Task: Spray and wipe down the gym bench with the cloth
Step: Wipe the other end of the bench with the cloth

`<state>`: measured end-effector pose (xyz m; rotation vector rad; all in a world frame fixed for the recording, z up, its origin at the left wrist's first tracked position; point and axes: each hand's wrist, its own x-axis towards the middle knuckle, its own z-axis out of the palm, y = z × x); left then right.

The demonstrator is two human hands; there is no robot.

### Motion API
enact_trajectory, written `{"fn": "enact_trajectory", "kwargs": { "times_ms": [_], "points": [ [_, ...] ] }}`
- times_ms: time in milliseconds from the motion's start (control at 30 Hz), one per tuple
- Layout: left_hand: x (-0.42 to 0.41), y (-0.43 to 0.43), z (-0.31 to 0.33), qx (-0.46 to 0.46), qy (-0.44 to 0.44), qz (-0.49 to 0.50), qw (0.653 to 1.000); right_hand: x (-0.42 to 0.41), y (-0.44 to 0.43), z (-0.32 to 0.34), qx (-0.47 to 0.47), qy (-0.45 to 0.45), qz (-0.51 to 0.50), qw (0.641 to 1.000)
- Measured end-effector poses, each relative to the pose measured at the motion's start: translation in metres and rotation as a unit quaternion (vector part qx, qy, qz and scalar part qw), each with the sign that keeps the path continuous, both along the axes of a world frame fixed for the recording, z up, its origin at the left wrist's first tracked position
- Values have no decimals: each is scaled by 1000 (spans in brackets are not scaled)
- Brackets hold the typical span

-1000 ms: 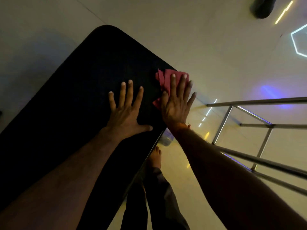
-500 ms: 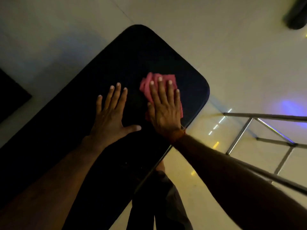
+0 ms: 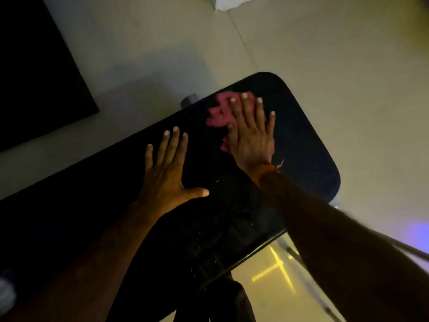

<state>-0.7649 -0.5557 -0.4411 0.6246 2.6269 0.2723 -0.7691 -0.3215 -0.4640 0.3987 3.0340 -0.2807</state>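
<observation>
A black padded gym bench runs from lower left to its rounded end at upper right. A crumpled pink cloth lies on the pad near that end. My right hand presses flat on the cloth with straight fingers, covering most of it. My left hand rests flat on the bare pad to the left of the cloth, fingers spread. Small wet flecks glint on the pad between my forearms. No spray bottle is plainly seen.
Pale tiled floor surrounds the bench. A dark mat lies at upper left. A small grey round object shows just past the bench's far edge. Metal bars stand at lower right. My dark trouser legs show beneath.
My right hand has slid the cloth across the pad from its right edge toward the far left side near the end. The view has swung, and my left hand stays flat on the pad.
</observation>
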Motion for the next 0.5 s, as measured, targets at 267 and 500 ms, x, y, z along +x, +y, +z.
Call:
{"fn": "enact_trajectory", "kwargs": {
  "times_ms": [267, 500],
  "points": [
    [3, -21, 5, -20, -9, 96, 995, -35, -19, 0, -10, -3, 202, 979],
    [11, -34, 11, -39, -32, 116, 992, -21, -73, 4, -34, -8, 324, 946]
  ]
}}
